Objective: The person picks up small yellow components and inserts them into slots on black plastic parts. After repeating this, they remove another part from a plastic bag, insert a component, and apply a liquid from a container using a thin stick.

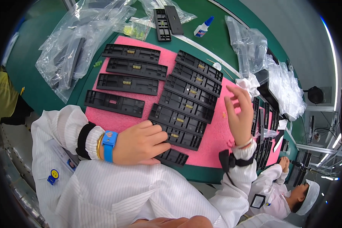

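Closest to me, at six o'clock, are the white striped sleeves of my coat, and just beyond them my left hand (140,142) with its blue wrist strap (109,145). Its fingers are curled and pressed down on the nearest black plastic strip (172,156), which lies at the near edge of the pink foam mat (216,140); I would say the hand steadies the strip more than it pinches it. My right hand (240,114) hovers at three o'clock above the mat, fingers loosely spread and holding nothing that I can make out.

Beyond the hands, a column of like strips (188,108) runs toward twelve o'clock, each with a small yellowish insert at its middle. A second column (130,74) lies at eleven o'clock; its nearest strip shows an empty slot.

I judge the step in hand to be setting the near strip in line with its column. The next move would call for a light slide, so the neighbours are not nudged.

Farther off on the green bench (216,38) stand a glue bottle (203,27) at one o'clock and clear bags (70,41) at ten o'clock.
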